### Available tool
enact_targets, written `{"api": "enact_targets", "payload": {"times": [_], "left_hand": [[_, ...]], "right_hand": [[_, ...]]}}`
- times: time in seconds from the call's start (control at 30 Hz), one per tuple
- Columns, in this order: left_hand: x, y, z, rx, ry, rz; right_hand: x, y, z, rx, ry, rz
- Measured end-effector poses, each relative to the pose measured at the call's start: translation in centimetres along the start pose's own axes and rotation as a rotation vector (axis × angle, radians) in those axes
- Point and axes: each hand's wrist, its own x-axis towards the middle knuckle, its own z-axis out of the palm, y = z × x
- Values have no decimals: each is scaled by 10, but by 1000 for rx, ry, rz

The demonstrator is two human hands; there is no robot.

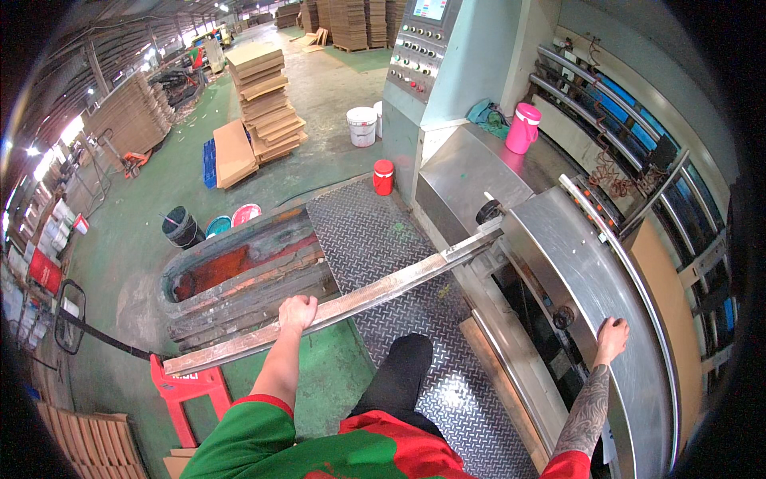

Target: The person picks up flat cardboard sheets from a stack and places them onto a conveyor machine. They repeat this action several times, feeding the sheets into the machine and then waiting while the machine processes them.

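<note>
A long, narrow metal bar [383, 281] slants from the lower left up to the machine on the right. My left hand [298, 313] is closed over its top edge, left of the middle. The bar's left end lies over a red pallet jack [187, 385]; its right end meets the machine beside a black knob [487, 211]. My right hand [612, 341] sits with curled fingers against the curved steel surface [558, 255] of the machine. Whether those fingers hold anything is hidden. Beneath the bar is a diamond-plate platform [383, 231].
An open trough [239, 267] with reddish residue lies left of the platform. Beyond are a dark bucket [183, 227], a red jug [384, 177], a white bucket [361, 128] and stacked cardboard [263, 104]. A control panel [419, 48] and a pink jug [523, 129] stand ahead right.
</note>
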Motion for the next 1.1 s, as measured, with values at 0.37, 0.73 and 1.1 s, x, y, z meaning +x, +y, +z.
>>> {"api": "enact_targets", "payload": {"times": [0.37, 0.73, 1.1], "left_hand": [[1, -1, 1, 10, 1, -1], [2, -1, 2, -1, 5, 3], [4, -2, 4, 17, 11, 12]], "right_hand": [[-2, -2, -1, 17, -1, 13], [0, -2, -4, -4, -40, 11], [-2, -2, -1, 31, 24, -2]]}}
